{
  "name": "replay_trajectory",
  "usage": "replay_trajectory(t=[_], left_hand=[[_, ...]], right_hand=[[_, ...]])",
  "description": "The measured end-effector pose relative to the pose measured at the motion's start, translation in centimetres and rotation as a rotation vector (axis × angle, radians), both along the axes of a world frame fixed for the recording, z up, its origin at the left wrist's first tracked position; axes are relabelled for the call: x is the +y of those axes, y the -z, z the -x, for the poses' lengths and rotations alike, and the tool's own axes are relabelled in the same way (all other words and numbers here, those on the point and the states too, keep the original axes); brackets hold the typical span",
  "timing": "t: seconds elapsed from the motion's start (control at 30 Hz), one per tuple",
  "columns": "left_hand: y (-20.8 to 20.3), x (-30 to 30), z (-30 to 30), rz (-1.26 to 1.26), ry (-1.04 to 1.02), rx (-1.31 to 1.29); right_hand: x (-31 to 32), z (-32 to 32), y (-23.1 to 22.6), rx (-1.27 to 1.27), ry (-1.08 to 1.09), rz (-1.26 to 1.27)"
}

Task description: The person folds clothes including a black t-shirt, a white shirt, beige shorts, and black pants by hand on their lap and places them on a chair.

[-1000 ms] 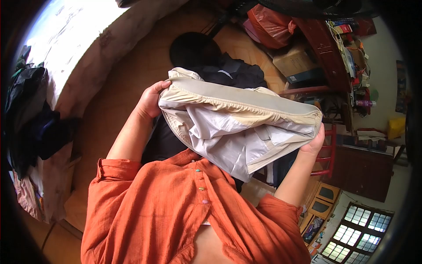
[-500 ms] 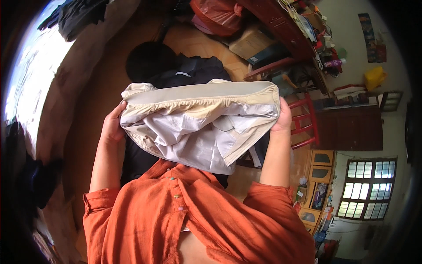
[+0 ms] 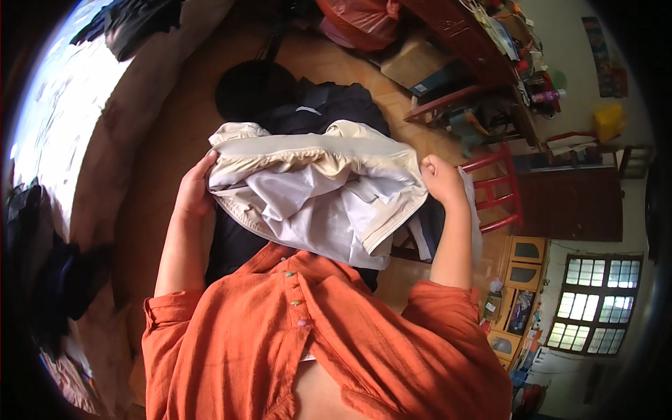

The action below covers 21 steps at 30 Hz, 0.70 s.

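Observation:
A cream garment (image 3: pixel 294 192) with a pale, shiny lining hangs stretched in front of my chest, its gathered, band-like edge running across the top. Whether it is a jacket or trousers I cannot tell. My left hand (image 3: pixel 197 185) grips its left end, thumb up on the band. At the opposite end, my right hand (image 3: pixel 442 178) is closed in a fist on the edge. The upper edge sags and wrinkles toward the right. Dark clothing (image 3: pixel 336 105) lies behind and below the garment.
A round black object (image 3: pixel 253 87) is beyond the garment. A red plastic bag (image 3: pixel 360 21), a cardboard box (image 3: pixel 420 63) and a cluttered dark red table (image 3: pixel 455 31) stand at the far right. A red chair (image 3: pixel 493 189) is near my right hand. Pale cloth (image 3: pixel 91 189) runs along the left.
My right hand has come inward and turned into a fist, so the garment's taut upper edge has slackened and bunched. My left hand keeps its hold. The whole view has shifted slightly.

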<state>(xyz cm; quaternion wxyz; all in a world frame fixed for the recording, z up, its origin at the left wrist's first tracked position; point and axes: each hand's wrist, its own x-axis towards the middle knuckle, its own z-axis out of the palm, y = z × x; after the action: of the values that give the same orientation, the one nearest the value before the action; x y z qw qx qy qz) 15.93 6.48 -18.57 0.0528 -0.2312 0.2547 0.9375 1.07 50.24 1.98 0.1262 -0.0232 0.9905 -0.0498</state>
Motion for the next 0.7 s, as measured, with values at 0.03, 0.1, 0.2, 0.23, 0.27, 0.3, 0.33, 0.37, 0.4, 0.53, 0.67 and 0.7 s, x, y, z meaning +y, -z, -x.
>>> replay_trajectory(t=[0.03,0.1,0.2,0.23,0.27,0.3,0.33,0.37,0.4,0.53,0.67,0.7], left_hand=[[0.1,-0.2,-0.2,-0.01,-0.003,0.0],[-0.7,-0.3,-0.7,0.042,0.022,0.03],[-2.2,0.4,-1.4,0.233,-0.014,0.088],[-3.8,1.1,-1.6,0.282,-0.019,0.107],[-5.0,2.1,-1.9,0.283,-0.034,0.078],[-6.0,2.9,-2.1,0.393,0.083,0.149],[-7.5,4.8,-2.4,0.565,0.148,0.291],[-9.2,6.5,-2.7,0.735,0.182,0.43],[-11.9,8.4,-2.5,0.881,0.24,0.625],[-15.7,14.3,-2.2,0.971,0.435,1.156],[-13.6,17.1,-2.5,1.024,0.461,1.204],[-13.5,17.5,-2.3,1.016,0.486,1.221]], right_hand=[[1.7,0.5,2.2,0.262,-0.199,0.03],[0.9,-0.3,2.8,0.23,-0.142,0.422],[-2.8,-2.9,2.6,0.037,-0.208,0.755],[-4.6,-4.1,2.6,-0.032,-0.269,0.802],[-6.5,-5.0,3.0,-0.067,-0.346,0.839],[-8.6,-6.0,2.8,-0.088,-0.424,0.869],[-10.8,-6.5,2.9,-0.096,-0.503,0.897],[-13.0,-6.8,2.8,-0.087,-0.567,0.927],[-14.7,-6.8,2.3,-0.059,-0.605,0.941],[-18.0,-4.4,0.3,0.075,-0.563,1.046],[-17.9,-0.4,-3.9,0.15,-0.478,1.14],[-17.3,0.5,-5.4,0.178,-0.463,1.143]])
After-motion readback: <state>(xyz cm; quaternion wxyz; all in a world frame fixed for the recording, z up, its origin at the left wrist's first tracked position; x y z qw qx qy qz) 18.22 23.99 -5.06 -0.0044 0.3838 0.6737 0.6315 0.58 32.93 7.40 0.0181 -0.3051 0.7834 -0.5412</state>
